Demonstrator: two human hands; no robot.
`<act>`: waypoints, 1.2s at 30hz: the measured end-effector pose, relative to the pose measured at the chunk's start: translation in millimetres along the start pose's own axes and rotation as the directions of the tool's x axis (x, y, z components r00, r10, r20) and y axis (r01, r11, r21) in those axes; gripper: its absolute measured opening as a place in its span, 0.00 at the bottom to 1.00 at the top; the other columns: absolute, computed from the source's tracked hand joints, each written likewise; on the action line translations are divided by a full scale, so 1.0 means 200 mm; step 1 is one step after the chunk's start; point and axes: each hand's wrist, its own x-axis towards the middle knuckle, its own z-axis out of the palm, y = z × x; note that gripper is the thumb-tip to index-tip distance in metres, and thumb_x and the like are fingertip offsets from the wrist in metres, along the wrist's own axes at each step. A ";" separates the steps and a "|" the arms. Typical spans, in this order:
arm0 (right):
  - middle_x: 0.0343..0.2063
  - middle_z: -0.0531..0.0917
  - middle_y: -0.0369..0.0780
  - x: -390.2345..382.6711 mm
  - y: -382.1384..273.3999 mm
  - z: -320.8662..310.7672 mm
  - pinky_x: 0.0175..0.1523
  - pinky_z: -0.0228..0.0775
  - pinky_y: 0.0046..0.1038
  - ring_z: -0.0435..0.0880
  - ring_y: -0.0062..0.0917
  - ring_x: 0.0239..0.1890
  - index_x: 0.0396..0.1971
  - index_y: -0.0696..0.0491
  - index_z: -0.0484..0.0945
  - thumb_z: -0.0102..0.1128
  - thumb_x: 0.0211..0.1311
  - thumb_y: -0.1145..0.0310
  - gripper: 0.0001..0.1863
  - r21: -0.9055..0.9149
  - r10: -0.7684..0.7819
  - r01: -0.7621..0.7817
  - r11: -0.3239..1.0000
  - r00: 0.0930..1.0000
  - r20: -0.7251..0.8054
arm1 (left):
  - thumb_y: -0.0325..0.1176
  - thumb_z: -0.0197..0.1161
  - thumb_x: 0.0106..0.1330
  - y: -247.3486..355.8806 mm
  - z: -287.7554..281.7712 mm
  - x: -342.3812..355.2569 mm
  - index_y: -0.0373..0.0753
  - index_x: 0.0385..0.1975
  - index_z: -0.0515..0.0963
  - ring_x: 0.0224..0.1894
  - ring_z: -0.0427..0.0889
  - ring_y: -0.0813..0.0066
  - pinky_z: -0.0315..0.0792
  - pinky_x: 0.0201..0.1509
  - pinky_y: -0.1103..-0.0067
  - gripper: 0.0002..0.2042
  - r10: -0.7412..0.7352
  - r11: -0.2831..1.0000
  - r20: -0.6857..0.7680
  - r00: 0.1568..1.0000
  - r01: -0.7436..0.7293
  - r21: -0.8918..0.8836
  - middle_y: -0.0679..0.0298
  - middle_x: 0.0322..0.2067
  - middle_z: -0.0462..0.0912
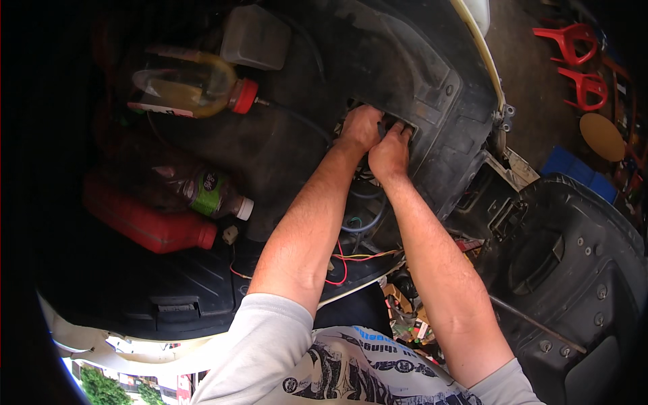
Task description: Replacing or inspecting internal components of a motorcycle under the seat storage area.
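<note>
Both my hands reach into a rectangular opening (413, 126) in a black plastic panel. My left hand (362, 127) is closed, knuckles up, its fingertips hidden down inside the opening. Close against it, my right hand (390, 154) is closed too, its fingers bent over the opening's inner edge. Whatever either hand grips is hidden. A dark part shows between the two hands. Below my wrists a bluish hose (368, 226) curves out, and red and yellow wires (364, 256) run beneath my forearms. A thin dark hose leads from near my left hand toward a capped bottle.
On the black surface at left lie a clear bottle of yellowish liquid (216, 81) with a red cap, a translucent box (255, 37), a green-labelled bottle (212, 192) and a red jug (148, 219). A black seat-like part (574, 243) stands at right. Red chairs (574, 44) are beyond.
</note>
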 end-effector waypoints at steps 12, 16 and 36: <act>0.58 0.64 0.57 0.01 0.05 0.05 0.65 0.56 0.37 0.63 0.50 0.61 0.58 0.64 0.61 0.46 0.50 0.81 0.30 0.035 -0.047 0.053 0.998 0.987 -0.151 | 0.31 0.58 0.53 0.08 -0.05 -0.02 0.42 0.36 0.82 0.45 0.80 0.55 0.73 0.51 0.66 0.11 -0.002 0.970 0.058 0.998 -0.012 0.244 0.52 0.39 0.82; 0.57 0.64 0.58 0.00 0.03 0.06 0.64 0.57 0.37 0.64 0.52 0.60 0.57 0.64 0.62 0.46 0.51 0.81 0.28 0.003 -0.040 0.041 0.999 0.992 -0.121 | 0.32 0.58 0.53 0.07 -0.06 -0.03 0.42 0.36 0.82 0.45 0.80 0.56 0.74 0.50 0.67 0.11 0.054 0.978 0.019 0.998 -0.057 0.202 0.51 0.39 0.82; 0.61 0.61 0.58 -0.03 0.06 0.04 0.68 0.52 0.35 0.59 0.49 0.64 0.61 0.65 0.57 0.44 0.48 0.83 0.34 0.046 -0.120 0.126 0.991 0.985 -0.126 | 0.31 0.61 0.51 0.03 -0.03 -0.03 0.40 0.37 0.80 0.45 0.77 0.49 0.71 0.49 0.61 0.12 0.155 0.983 -0.088 0.984 -0.145 0.117 0.49 0.38 0.80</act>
